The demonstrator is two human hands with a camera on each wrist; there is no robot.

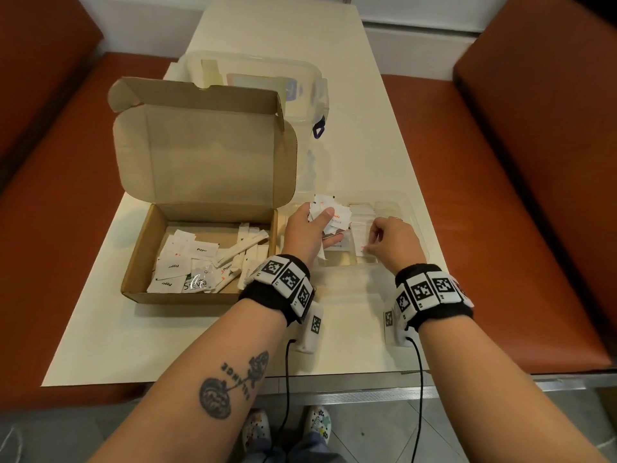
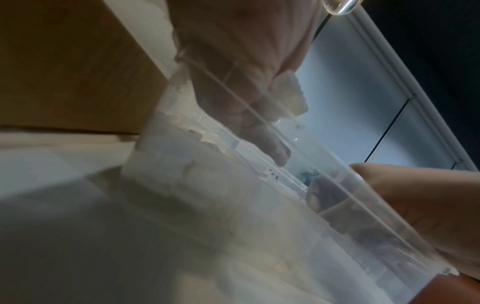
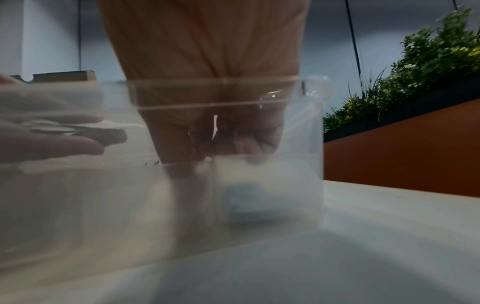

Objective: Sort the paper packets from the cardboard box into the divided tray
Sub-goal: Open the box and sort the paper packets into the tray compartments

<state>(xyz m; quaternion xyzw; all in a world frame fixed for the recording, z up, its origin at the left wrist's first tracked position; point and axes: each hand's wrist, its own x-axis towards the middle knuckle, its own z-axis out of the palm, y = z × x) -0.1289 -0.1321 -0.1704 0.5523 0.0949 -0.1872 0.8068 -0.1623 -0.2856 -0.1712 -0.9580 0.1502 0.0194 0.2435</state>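
The open cardboard box (image 1: 187, 297) lies on the table's left, with several white paper packets (image 1: 193, 262) loose inside. To its right stands the clear divided tray (image 1: 412, 212). My left hand (image 1: 310, 228) hovers over the tray's left part and grips a bunch of white packets (image 1: 329, 210) between thumb and fingers; the same bunch of packets (image 2: 288, 88) shows in the left wrist view. My right hand (image 1: 384, 235) reaches down into a middle compartment, its fingertips pinching a single packet (image 1: 362, 250) there. Through the tray wall (image 3: 298, 123), the right hand (image 3: 207, 133) looks curled.
A clear lidded plastic container (image 1: 267, 88) stands behind the box's raised flap (image 1: 207, 155). Orange bench seats (image 1: 500, 228) flank the white table (image 1: 367, 145), whose near edge is just below my wrists. Green plants (image 3: 428, 61) line the bench back.
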